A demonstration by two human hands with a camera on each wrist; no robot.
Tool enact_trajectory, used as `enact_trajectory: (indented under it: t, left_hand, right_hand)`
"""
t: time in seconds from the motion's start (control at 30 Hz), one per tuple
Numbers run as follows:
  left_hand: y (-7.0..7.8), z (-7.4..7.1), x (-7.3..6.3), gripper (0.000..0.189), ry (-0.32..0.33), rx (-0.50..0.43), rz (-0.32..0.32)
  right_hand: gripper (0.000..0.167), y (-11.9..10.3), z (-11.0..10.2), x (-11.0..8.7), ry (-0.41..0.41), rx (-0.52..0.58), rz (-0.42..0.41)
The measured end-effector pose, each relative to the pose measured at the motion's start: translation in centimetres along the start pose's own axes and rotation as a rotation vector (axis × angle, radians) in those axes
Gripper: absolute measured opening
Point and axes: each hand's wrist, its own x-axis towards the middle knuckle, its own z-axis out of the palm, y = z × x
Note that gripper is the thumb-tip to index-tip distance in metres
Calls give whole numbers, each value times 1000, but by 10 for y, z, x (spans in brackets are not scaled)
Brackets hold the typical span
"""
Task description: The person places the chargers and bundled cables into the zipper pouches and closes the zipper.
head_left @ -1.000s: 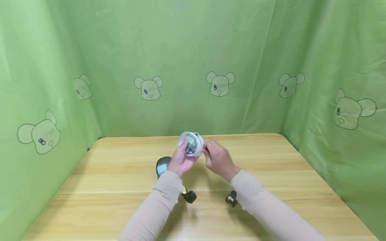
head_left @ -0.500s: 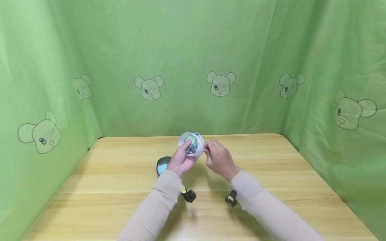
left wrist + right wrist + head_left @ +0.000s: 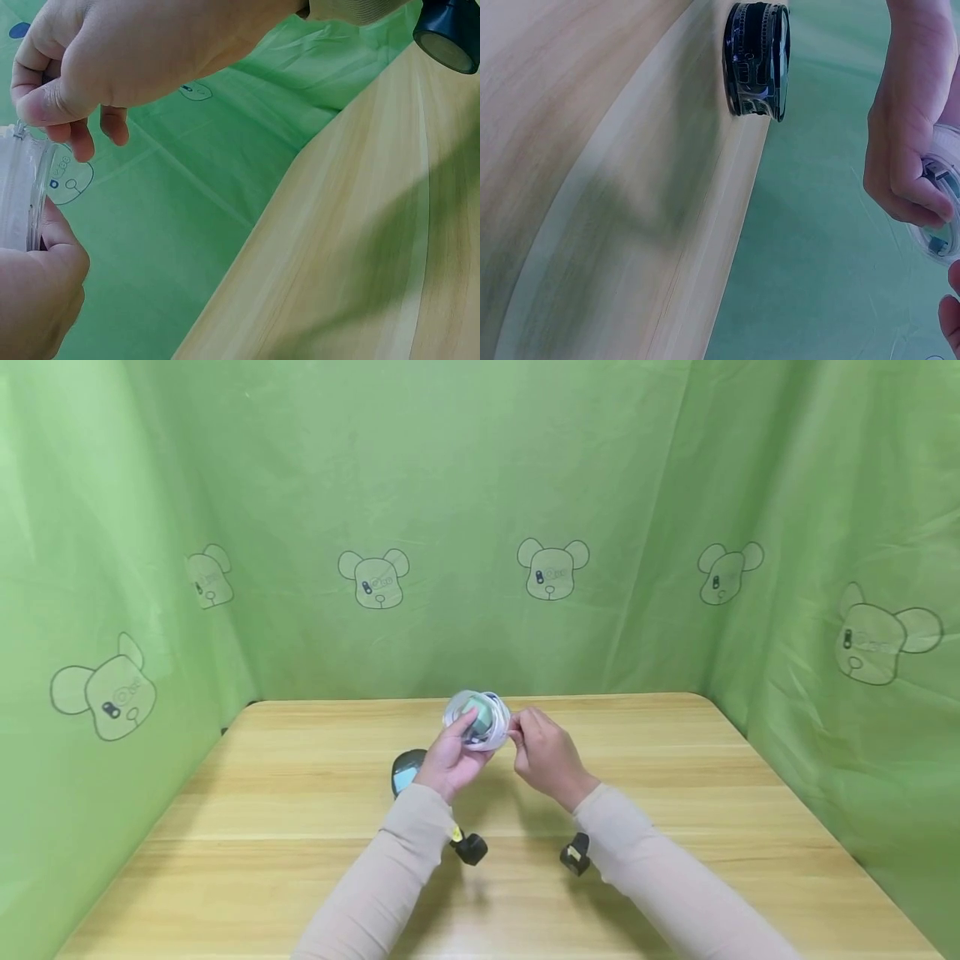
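Observation:
My left hand [image 3: 450,762] grips a round zip case [image 3: 497,733] with a clear face and white sides, raised above the table. Its thumb lies across the face, over a pale green item [image 3: 478,717] seen through it. At the case's right edge, my right hand [image 3: 547,756] pinches a small zipper pull [image 3: 18,131], mostly covered by the fingertips. The left wrist view shows the case's pale side [image 3: 19,195] between both hands. Small items show inside the case [image 3: 939,244] in the right wrist view, too partial to name.
A black round case [image 3: 407,771] with a light blue patch rests on the wooden table [image 3: 300,793], just left of my left hand; its zipped side shows in the right wrist view. Green curtains [image 3: 465,460] printed with bear heads enclose the table's back and sides.
Both hands keep nearly the same place. The left thumb and the green item under it have shifted slightly, and the head view has turned a little to the left.

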Motion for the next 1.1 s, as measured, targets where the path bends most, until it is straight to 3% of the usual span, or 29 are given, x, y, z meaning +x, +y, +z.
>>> enact_trajectory:
  t: [0.67, 0.83, 0.97, 1.1]
  left_hand:
    - [0, 0, -1, 56, -21, 58, -26]
    - [0, 0, 0, 55, -16, 65, -31]
    - [0, -1, -1, 54, -14, 83, -31]
    - [0, -2, -1, 54, -23, 98, -28]
  right_hand:
    - [19, 4, -3, 2, -35, 16, 68]
    - [5, 5, -4, 1, -45, 32, 90]
    - [16, 6, -4, 0, -45, 41, 92]
    - [10, 6, -3, 1, -41, 43, 94]
